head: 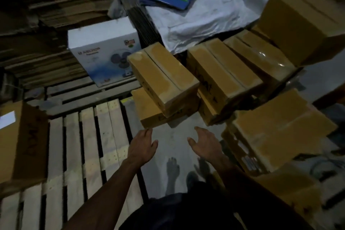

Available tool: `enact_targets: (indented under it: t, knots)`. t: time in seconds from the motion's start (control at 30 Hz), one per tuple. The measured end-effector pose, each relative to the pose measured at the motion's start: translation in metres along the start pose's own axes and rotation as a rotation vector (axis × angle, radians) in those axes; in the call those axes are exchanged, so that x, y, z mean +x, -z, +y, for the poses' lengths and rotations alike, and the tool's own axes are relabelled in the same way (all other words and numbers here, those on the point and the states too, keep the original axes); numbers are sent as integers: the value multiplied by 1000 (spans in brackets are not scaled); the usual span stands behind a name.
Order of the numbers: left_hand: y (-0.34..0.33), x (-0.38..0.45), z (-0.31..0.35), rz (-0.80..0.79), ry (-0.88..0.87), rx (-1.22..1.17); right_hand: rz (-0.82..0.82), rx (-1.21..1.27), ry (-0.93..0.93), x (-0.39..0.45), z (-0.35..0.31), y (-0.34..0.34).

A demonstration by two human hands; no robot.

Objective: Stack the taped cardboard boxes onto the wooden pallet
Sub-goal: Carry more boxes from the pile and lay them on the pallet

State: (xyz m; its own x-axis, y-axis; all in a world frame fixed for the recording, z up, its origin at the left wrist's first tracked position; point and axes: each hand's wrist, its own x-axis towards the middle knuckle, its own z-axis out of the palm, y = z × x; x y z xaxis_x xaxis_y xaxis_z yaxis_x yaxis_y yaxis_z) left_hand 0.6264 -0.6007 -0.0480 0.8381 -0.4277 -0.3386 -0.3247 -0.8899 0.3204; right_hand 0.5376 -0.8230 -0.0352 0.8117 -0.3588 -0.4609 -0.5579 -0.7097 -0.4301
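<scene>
Cardboard is what he is reaching for: both arms are out over the bare floor, the left hand (142, 145) and the right hand (203, 144) empty, fingers straight and loosely spread, palms turned toward each other. Just ahead of the fingertips stands a short stack of two, a taped box (163, 77) sitting skewed across the lower box (149, 110), so its near corner overhangs. That skew looks like the main risk: gripped at one end, it could tip or slide off. The glossy tape over the top may also make for a slippery hold. The wooden pallet (74, 147) lies to his left, its near slats bare, with wide gaps where a box corner could catch. A big open carton (22, 144) covers its left edge. More boxes (276, 132) crowd his right side, near enough for an elbow to knock.
</scene>
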Motion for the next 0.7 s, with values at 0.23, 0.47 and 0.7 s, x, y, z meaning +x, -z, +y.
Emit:
enact_targets:
  t: [0.23,0.47,0.7]
  knots:
    - [33,89,36,84,120,-103,-59,-69,162,107,-27,90]
    - [56,201,31,104,159,-121,-115,-71,175,216,-58,124]
    - [83,303,9,51,258,-277,-148,-82,143,318,-100,140]
